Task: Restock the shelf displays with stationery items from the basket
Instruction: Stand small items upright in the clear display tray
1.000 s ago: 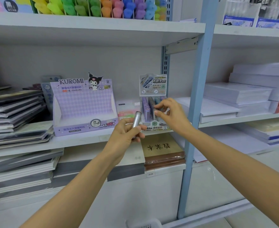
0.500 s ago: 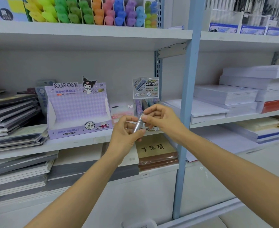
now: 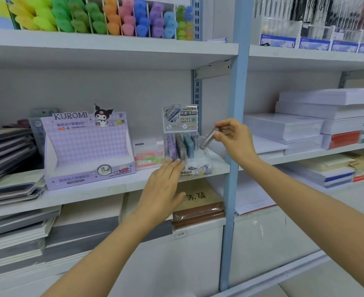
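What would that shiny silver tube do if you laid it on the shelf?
Probably roll: the silver tube looks round and smooth. It seems light, since the right hand pinches it with fingertips alone. That smooth surface may be slippery.

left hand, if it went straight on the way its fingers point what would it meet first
Most likely the purple tubes at the front left of the small lead display: the left hand points its straight fingers directly at them. Whether they touch yet is unclear from this view.
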{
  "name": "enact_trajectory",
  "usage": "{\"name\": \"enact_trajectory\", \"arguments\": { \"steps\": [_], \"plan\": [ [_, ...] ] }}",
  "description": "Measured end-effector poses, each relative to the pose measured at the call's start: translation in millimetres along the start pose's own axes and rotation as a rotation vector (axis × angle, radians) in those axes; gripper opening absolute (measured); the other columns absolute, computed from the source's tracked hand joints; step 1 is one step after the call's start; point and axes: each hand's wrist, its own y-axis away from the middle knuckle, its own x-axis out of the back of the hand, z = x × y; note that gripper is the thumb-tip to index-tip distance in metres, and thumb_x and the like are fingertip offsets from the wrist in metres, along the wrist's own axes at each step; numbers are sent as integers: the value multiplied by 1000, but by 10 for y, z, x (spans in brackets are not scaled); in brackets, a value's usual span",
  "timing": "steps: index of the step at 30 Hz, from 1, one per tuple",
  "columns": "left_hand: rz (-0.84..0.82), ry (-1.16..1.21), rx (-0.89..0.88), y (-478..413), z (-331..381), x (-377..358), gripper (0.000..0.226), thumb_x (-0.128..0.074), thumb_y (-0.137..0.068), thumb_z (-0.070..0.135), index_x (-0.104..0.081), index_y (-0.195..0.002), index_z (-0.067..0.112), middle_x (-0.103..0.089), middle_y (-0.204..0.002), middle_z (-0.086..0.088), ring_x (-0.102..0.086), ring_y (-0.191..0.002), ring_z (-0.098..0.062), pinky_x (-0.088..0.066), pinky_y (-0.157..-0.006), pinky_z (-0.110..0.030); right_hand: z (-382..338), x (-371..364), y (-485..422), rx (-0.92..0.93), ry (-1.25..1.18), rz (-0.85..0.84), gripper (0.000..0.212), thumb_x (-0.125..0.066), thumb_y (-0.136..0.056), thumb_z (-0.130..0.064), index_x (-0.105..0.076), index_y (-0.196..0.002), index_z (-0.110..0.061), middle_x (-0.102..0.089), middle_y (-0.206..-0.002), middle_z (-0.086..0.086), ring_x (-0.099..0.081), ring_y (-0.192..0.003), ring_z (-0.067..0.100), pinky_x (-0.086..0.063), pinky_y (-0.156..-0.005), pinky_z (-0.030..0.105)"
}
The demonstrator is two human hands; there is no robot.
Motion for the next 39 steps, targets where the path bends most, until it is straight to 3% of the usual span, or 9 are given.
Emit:
{"name": "enact_trajectory", "arguments": {
  "steps": [2, 7, 13, 20, 26, 29, 33, 36, 39],
  "plan": [
    [-23, -84, -16, 3, -37, -59, 78, -53, -96, 36, -5, -155, 17, -8, -162, 2, 3, -150, -15, -1, -119, -28, 78, -51, -117, 20, 70, 12, 18, -68, -85, -2, -66, -103, -7, -67, -95, 7, -64, -91, 25, -55, -87, 43],
    [1, -130, -47, 1, -89, -102, 76, -52, -96, 33, -8, -155, 17, -16, -158, 0, -8, -147, -17, -9, -119, -28, 236, -275, -317, 36, 147, -1, 18, -67, -85, 1, -67, -101, -6, -65, -90, 6, -62, -82, 19, -55, -86, 40],
    [18, -85, -53, -17, -119, -123, 73, -53, -94, 29, -13, -154, 16, -24, -154, 1, -18, -142, -16, -18, -116, -28, 348, -437, -384, 107, 353, -127, 15, -68, -87, -4, -68, -101, -8, -69, -91, 4, -60, -78, 14, -42, -74, 19],
    [56, -19, -51, -25, -141, -168, 72, -55, -93, 24, -16, -154, 17, -27, -153, 2, -20, -142, -15, -22, -115, -27, 302, -428, -468, 172, 366, -247, 14, -66, -88, -1, -70, -100, -6, -66, -87, 2, -59, -77, 12, -38, -65, -1],
    [51, -25, -48, -13, -134, -181, 73, -57, -91, 21, -19, -153, 15, -30, -152, 0, -24, -141, -17, -26, -114, -29, 389, -512, -476, 183, 449, -246, 12, -66, -89, -5, -69, -100, -5, -70, -93, 10, -62, -82, 19, -53, -85, 34],
    [59, -32, -54, -17, -144, -189, 73, -58, -90, 21, -20, -153, 15, -31, -152, 0, -24, -141, -18, -27, -113, -29, 444, -494, -460, 205, 455, -253, 15, -66, -90, -8, -70, -104, -6, -70, -97, 9, -59, -83, 17, -52, -86, 38],
    [64, -25, -45, -13, -138, -215, 74, -58, -91, 22, -19, -153, 15, -30, -152, 0, -23, -141, -17, -28, -113, -29, 573, -503, -416, 196, 577, -280, 30, -54, -98, -17, -64, -125, -14, -57, -117, 12, -51, -111, 26, -40, -90, 32],
    [74, -11, -60, -15, -138, -203, 75, -60, -90, 22, -20, -153, 14, -31, -151, 0, -24, -140, -17, -30, -111, -29, 602, -468, -332, 147, 566, -313, 36, -45, -102, -22, -54, -136, -19, -52, -123, 15, -45, -119, 27, -36, -98, 33],
    [69, 48, -53, 5, -139, -182, 74, -62, -89, 21, -24, -152, 14, -31, -152, -2, -24, -141, -17, -28, -113, -33, 501, -418, -98, 216, 454, -216, 38, -48, -101, -23, -51, -137, -13, -52, -126, 13, -46, -121, 25, -39, -101, 34]
  ]
}}
